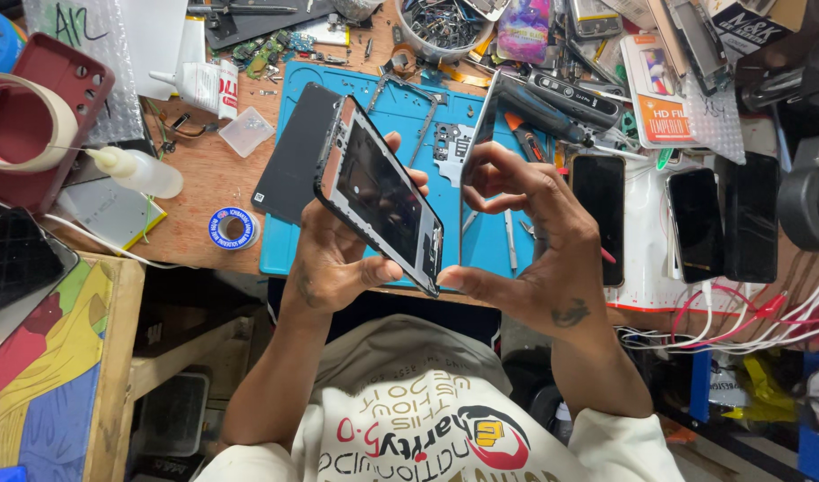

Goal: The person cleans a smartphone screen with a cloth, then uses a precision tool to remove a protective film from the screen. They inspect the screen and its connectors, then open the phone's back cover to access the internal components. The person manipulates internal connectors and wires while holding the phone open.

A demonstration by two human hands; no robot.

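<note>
A black phone frame [382, 201] with its insides bared is held tilted above the near edge of the blue mat, while a thin glass screen panel [477, 143] stands nearly upright, edge-on, just right of it.

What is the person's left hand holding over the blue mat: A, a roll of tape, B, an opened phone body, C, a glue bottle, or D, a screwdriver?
B: the left hand grips an opened phone body, raised above the blue mat.
</note>
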